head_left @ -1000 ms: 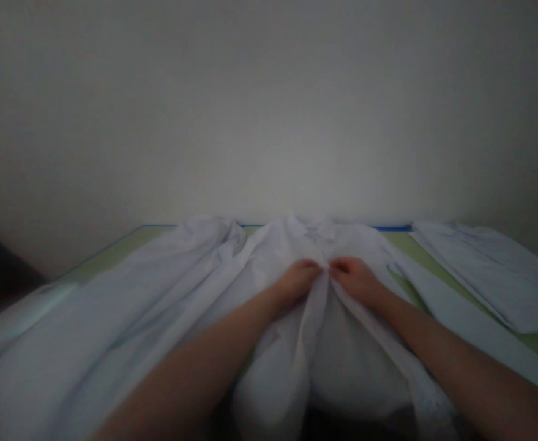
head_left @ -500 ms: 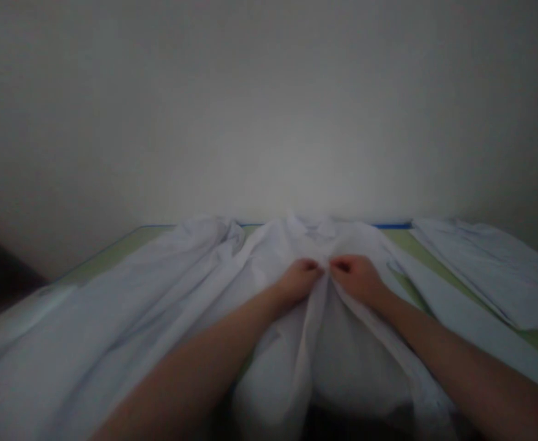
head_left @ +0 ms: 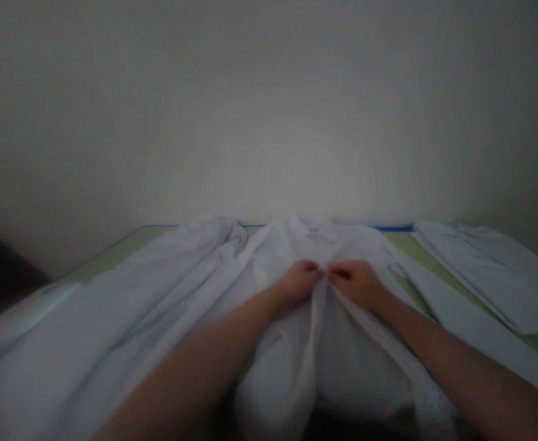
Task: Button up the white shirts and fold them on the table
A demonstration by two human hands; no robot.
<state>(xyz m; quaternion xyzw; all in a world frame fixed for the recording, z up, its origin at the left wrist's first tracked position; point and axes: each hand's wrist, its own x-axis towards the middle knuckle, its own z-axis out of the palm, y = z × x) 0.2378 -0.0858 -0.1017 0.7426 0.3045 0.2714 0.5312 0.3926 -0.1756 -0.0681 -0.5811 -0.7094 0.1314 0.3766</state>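
A white collared shirt (head_left: 273,257) lies spread in front of me, its collar toward the wall and its front edges parting below my hands. My left hand (head_left: 300,282) pinches the left front edge at mid-chest. Right beside it, my right hand (head_left: 358,283) pinches the other front edge, fingertips almost touching the left ones. Any button between the fingers is too small and blurred to make out. The lower part of the shirt hangs over the near edge of the table.
More white cloth (head_left: 89,324) lies heaped along the left. A folded white garment (head_left: 489,269) rests at the far right. The green tabletop (head_left: 410,248) with a blue edge shows between them, against a plain wall (head_left: 269,110). Something dark (head_left: 2,269) stands at the left edge.
Both hands keep their pinch at nearly the same spot, with only a slight shift of the fingers. The collar shows a little more clearly now.
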